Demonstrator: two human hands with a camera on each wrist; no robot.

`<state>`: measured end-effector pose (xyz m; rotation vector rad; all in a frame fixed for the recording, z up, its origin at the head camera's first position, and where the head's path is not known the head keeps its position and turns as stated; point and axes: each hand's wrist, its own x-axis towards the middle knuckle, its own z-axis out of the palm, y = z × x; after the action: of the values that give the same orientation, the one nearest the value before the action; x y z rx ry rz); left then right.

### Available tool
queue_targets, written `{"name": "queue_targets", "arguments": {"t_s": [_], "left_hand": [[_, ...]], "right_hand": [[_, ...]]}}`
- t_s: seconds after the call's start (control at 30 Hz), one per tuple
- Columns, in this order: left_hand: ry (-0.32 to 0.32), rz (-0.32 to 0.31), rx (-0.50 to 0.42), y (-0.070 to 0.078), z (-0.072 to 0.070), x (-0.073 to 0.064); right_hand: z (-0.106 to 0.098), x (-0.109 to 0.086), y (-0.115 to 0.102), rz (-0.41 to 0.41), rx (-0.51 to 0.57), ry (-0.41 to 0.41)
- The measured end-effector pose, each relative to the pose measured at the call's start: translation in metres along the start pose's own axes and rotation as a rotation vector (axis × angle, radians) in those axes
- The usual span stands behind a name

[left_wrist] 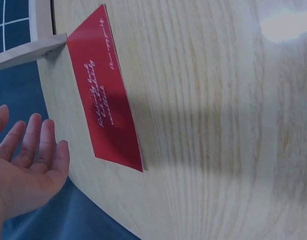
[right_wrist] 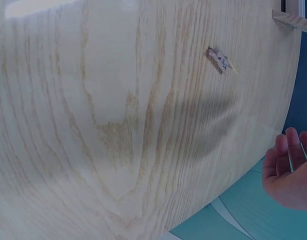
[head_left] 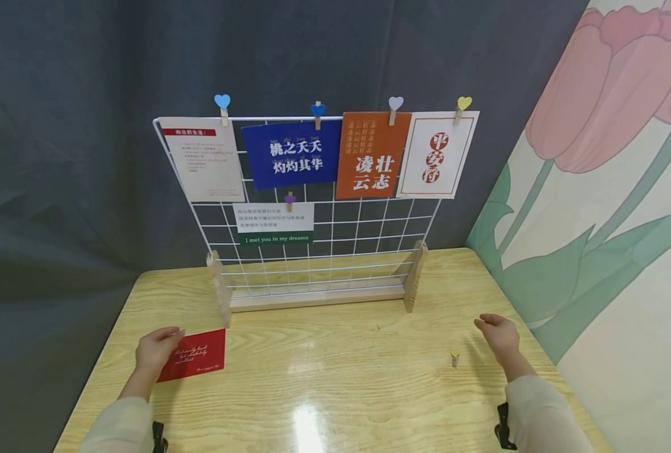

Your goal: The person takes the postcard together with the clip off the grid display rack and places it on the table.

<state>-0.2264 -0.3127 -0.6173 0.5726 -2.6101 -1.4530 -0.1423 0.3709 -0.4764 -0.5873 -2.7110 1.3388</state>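
Left grip [head_left: 157, 351] apart, partly hiding red card [head_left: 202, 353] in head view, right grip [head_left: 500, 336] apart, clip [head_left: 455, 360] seemingly yellow-topped

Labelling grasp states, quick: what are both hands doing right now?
Left hand: open, holding nothing, beside the red card.
Right hand: open, holding nothing, apart from the small clothespin.

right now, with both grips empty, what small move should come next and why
I'd probably lower the left grip and pinch the red card: it lies unclipped on the table close to that open grip, a yellow-topped clothespin lies near the right grip, and the wire grid has bare squares.
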Motion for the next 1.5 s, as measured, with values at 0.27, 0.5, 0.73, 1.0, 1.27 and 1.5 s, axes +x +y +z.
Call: {"name": "queue_targets", "arguments": {"t_s": [0.27, 0.5, 0.73, 1.0, 1.27, 1.5], "left_hand": [[-0.047, 0.079, 0.007, 0.004, 0.009, 0.006], [-0.111, 0.122, 0.013, 0.015, 0.014, 0.002], [-0.144, 0.15, 0.028, 0.016, 0.02, 0.006], [-0.181, 0.192, 0.116, 0.055, 0.009, -0.022], [-0.265, 0.173, 0.09, 0.149, -0.021, -0.09], [-0.281, 0.178, 0.075, 0.154, -0.02, -0.089]], "right_hand": [[-0.004, 0.005, -0.009, -0.029, -0.009, 0.002], [-0.006, 0.007, -0.012, -0.035, -0.004, 0.006], [-0.007, 0.011, -0.014, -0.05, -0.005, 0.016], [-0.009, 0.012, -0.019, -0.113, -0.022, 0.044], [-0.009, 0.016, -0.026, -0.162, -0.01, 0.049], [-0.009, 0.016, -0.035, -0.194, -0.009, 0.029]]}}
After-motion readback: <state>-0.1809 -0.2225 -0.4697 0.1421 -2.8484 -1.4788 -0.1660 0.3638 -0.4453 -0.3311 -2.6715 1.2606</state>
